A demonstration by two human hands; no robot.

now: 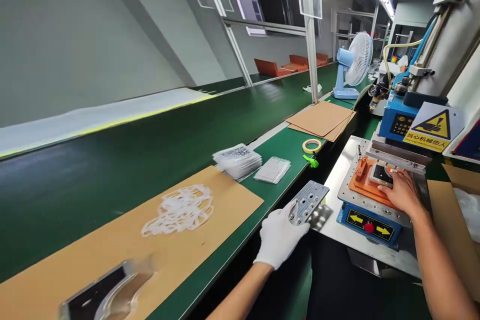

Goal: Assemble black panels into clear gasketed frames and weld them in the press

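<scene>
Perforated metal plate (309,202) sits pinched at its edge in the white-gloved left hand (279,236).

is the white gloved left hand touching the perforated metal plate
Touching. The head view shows the white-gloved left hand holding the lower end of the perforated metal plate, with the plate's corner plainly inside its grip and no gap.

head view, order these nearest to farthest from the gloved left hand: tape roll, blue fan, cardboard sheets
From the gloved left hand:
1. masking tape roll, on the green strip ahead
2. stacked cardboard sheets, just beyond the tape on that strip
3. blue desk fan, farthest, up the line
</scene>
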